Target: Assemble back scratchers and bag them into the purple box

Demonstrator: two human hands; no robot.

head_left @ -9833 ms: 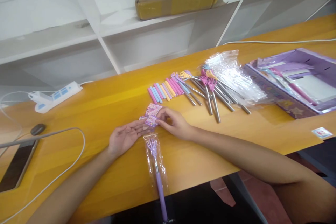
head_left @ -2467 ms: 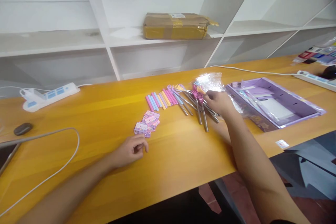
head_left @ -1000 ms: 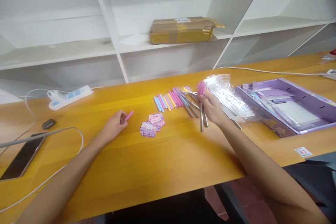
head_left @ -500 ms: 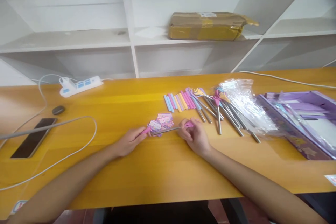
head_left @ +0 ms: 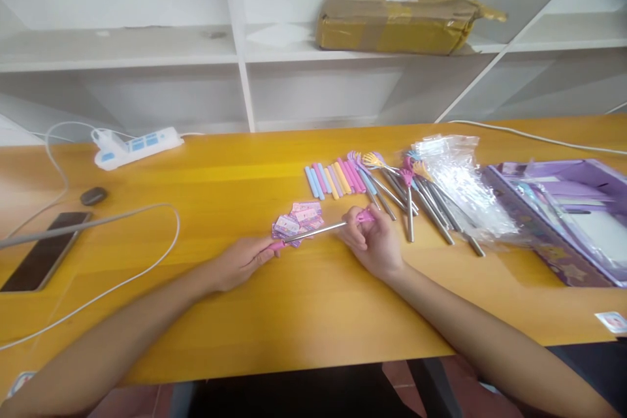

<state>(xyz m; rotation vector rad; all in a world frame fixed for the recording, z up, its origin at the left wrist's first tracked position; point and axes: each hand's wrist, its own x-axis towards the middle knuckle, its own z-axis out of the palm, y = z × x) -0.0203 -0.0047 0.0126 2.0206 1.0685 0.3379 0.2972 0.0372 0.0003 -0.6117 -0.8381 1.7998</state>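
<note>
A telescopic back scratcher (head_left: 318,231) with a metal rod spans the gap between my two hands. My left hand (head_left: 245,262) is closed around its pink grip. At the other end, my right hand (head_left: 375,241) has its fingers curled about the pink scratcher head, which partly shows between them. Just behind the rod lies a pile of small printed pink and purple cards (head_left: 298,217). Farther back is a row of pink, blue and yellow tubes (head_left: 337,179). Beside them several back scratchers (head_left: 431,202) with coloured heads and metal rods lie in a loose heap.
Clear plastic bags (head_left: 460,183) lie right of the heap, against a purple box (head_left: 543,235) holding packets. On the left are a phone (head_left: 44,255), a small black object (head_left: 93,196), a power strip (head_left: 140,147) and cables. A taped carton (head_left: 396,23) sits on the shelf.
The view has tilted down slightly. My right hand has moved a little right, away from my left, and more of the metal rod shows between them.
</note>
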